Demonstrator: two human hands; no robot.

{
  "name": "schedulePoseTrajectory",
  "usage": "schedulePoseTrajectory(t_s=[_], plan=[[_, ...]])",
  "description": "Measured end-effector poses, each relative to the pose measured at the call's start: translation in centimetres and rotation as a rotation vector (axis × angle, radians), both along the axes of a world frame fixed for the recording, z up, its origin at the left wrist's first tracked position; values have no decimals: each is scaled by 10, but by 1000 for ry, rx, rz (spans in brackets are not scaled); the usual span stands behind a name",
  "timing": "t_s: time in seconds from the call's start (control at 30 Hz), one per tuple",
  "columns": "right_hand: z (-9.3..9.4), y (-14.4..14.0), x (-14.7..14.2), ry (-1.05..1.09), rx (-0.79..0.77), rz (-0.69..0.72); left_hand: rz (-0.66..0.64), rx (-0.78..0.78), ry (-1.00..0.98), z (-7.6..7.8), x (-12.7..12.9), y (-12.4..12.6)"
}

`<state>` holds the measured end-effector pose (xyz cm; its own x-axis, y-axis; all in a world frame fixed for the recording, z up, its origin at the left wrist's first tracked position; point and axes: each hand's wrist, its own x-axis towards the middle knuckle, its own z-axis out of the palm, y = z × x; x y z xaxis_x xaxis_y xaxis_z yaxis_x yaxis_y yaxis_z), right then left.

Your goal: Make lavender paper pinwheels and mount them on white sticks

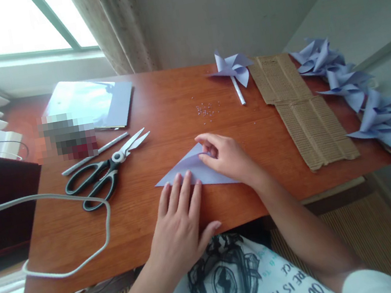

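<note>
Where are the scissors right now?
In the head view, the scissors lie spread open on the left side of the table, just below the thin white stick and left of the folded purple paper.

The white shirt (253, 279) bears "IS NO", apparently preceded by "RE".

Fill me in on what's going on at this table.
A person is handling a folded piece of lilac paper on the wooden table. The left hand lies spread with its fingers on the paper's near side, while the right hand is curled at its far edge; whether it pinches the paper is hard to tell. Scissors lie with parted blades to the left. One pinwheel lies beyond the hands, beside ribbed cardboard, with more pinwheels along the right.
</note>
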<state>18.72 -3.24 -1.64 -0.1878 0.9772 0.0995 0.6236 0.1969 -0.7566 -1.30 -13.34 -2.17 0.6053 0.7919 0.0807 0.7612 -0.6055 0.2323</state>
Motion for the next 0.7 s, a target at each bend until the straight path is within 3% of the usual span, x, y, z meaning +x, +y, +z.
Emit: schedulePoseTrajectory(t_s=[0.27,0.4,0.53,0.7], plan=[[23,-23,17,117,58,-87,119,-38,-268,11,-8,8],[38,-43,13,211,63,-134,190,-202,-469,19,-8,18],[43,-60,2,291,29,22,212,-403,-670,22,-5,27],[36,-71,-5,234,-26,253,185,-282,-556,17,-12,33]])
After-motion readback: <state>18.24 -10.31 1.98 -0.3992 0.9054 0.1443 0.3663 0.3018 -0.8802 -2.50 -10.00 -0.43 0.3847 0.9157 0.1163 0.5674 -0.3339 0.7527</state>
